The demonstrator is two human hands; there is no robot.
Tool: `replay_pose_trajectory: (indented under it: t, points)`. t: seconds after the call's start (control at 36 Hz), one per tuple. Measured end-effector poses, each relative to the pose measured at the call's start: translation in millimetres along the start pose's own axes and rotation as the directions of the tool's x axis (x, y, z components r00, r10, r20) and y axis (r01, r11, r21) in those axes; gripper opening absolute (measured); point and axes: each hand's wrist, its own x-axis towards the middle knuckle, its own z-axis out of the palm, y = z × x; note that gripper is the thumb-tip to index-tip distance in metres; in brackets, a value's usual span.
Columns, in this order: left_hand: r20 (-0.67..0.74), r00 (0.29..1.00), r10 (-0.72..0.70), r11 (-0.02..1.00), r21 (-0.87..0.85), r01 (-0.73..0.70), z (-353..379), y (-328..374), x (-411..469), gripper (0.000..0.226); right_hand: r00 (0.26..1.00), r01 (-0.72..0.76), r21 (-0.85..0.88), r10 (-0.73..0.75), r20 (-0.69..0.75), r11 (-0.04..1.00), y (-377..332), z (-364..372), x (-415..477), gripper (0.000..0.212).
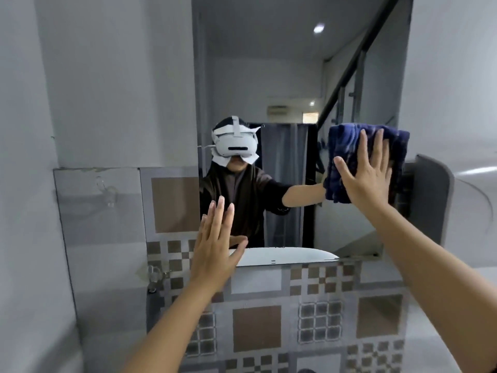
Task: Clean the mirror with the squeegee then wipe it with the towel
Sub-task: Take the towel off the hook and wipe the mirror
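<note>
A tall mirror point(290, 76) hangs on the wall ahead and reflects a person wearing a headset. A folded dark blue towel point(347, 146) lies flat against the glass near the mirror's right edge, at mid height. My right hand point(365, 173) presses it there with a flat palm and spread fingers. My left hand point(217, 240) rests flat, fingers together, at the mirror's lower left corner and holds nothing. No squeegee is in view.
Patterned grey and brown tiles point(255, 327) cover the wall below the mirror. A white basin shows only as a reflection point(282, 255) at the mirror's bottom edge. A clear hook point(107, 192) sits on the left wall panel, and a small fitting point(154, 278) lower down.
</note>
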Motion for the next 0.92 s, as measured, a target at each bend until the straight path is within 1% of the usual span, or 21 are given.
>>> replay_pose_trajectory:
  t: [0.06, 0.17, 0.25, 0.31, 0.42, 0.47, 0.53, 0.56, 0.58, 0.64, 0.67, 0.72, 0.75, 0.78, 0.81, 0.83, 0.86, 0.89, 0.92]
  points:
    - [-0.004, 0.999, 0.046, 0.999, 0.001, -0.046, -10.5, -5.9, 18.0, 0.07, 0.992, -0.11, 0.099, 0.115, -0.044, 0.989, 0.6, 11.5, -13.4, 0.071]
    - [-0.056, 0.984, 0.169, 0.984, 0.074, -0.165, -43.0, -15.3, 83.7, 0.063, 0.961, -0.226, 0.193, 0.252, -0.119, 0.955, -20.6, 36.4, -36.1, 0.07]
    - [-0.088, 0.973, 0.213, 0.969, 0.145, -0.199, -72.6, -19.8, 138.9, 0.06, 0.949, -0.254, 0.259, 0.291, -0.119, 0.932, -49.3, 52.4, -48.3, 0.068]
    - [-0.123, 0.968, 0.217, 0.966, 0.171, -0.195, -93.0, -20.2, 168.2, 0.058, 0.958, -0.217, 0.276, 0.258, -0.123, 0.936, -69.3, 60.1, -54.7, 0.067]
    - [-0.158, 0.958, 0.24, 0.961, 0.177, -0.212, -117.8, -22.7, 201.9, 0.056, 0.99, -0.063, 0.248, 0.092, -0.107, 0.967, -118.3, 76.0, -65.2, 0.066]
    - [-0.159, 0.952, 0.263, 0.955, 0.185, -0.233, -120.0, -25.1, 205.6, 0.056, 0.994, 0.069, 0.205, -0.05, -0.097, 0.976, -144.6, 85.7, -72.1, 0.065]
    - [-0.164, 0.947, 0.276, 0.952, 0.179, -0.247, -118.2, -26.5, 204.7, 0.057, 0.967, 0.25, 0.111, -0.242, -0.083, 0.962, -165.5, 97.2, -81.7, 0.064]
    - [-0.172, 0.946, 0.274, 0.954, 0.169, -0.246, -116.7, -25.9, 203.3, 0.057, 0.935, 0.353, 0.061, -0.349, -0.066, 0.934, -172.1, 102.9, -87.9, 0.063]
    - [-0.185, 0.946, 0.266, 0.958, 0.156, -0.239, -114.7, -24.9, 201.8, 0.057, 0.888, 0.458, 0.017, -0.457, -0.04, 0.889, -174.5, 107.8, -94.1, 0.061]
    - [-0.211, 0.948, 0.238, 0.968, 0.136, -0.212, -110.1, -21.1, 199.2, 0.057, 0.758, 0.652, -0.059, -0.652, 0.014, 0.756, -166.4, 111.9, -103.2, 0.056]
    - [-0.218, 0.95, 0.224, 0.971, 0.133, -0.198, -107.2, -19.3, 197.4, 0.058, 0.686, 0.727, -0.09, -0.726, 0.049, 0.681, -155.5, 111.3, -104.7, 0.054]
    - [-0.233, 0.951, 0.203, 0.975, 0.135, -0.175, -100.2, -17.7, 192.3, 0.059, 0.562, 0.825, -0.15, -0.818, 0.12, 0.545, -123.2, 106.6, -102.3, 0.053]
    - [-0.24, 0.951, 0.196, 0.976, 0.139, -0.166, -96.4, -18.1, 189.5, 0.059, 0.52, 0.851, -0.182, -0.841, 0.149, 0.493, -103.7, 102.5, -99.2, 0.053]
    - [-0.248, 0.95, 0.191, 0.977, 0.144, -0.159, -92.3, -18.7, 186.0, 0.059, 0.494, 0.863, -0.216, -0.852, 0.174, 0.456, -82.8, 97.1, -95.0, 0.054]
    - [-0.254, 0.949, 0.186, 0.977, 0.147, -0.153, -88.5, -19.3, 182.2, 0.059, 0.486, 0.864, -0.251, -0.854, 0.187, 0.437, -61.7, 90.7, -90.2, 0.054]
    - [-0.257, 0.949, 0.181, 0.979, 0.143, -0.148, -85.1, -19.6, 178.2, 0.059, 0.496, 0.854, -0.283, -0.849, 0.184, 0.437, -40.8, 83.5, -85.0, 0.055]
    - [-0.258, 0.95, 0.174, 0.98, 0.135, -0.143, -82.0, -19.6, 174.0, 0.06, 0.522, 0.833, -0.313, -0.836, 0.171, 0.456, -20.4, 76.2, -80.2, 0.056]
    - [-0.255, 0.952, 0.168, 0.982, 0.125, -0.14, -79.0, -19.3, 169.7, 0.06, 0.567, 0.799, -0.34, -0.81, 0.15, 0.496, -1.4, 69.8, -76.6, 0.058]
    - [-0.251, 0.954, 0.166, 0.983, 0.118, -0.14, -76.6, -19.1, 165.7, 0.061, 0.633, 0.746, -0.362, -0.764, 0.125, 0.559, 16.0, 64.6, -74.9, 0.061]
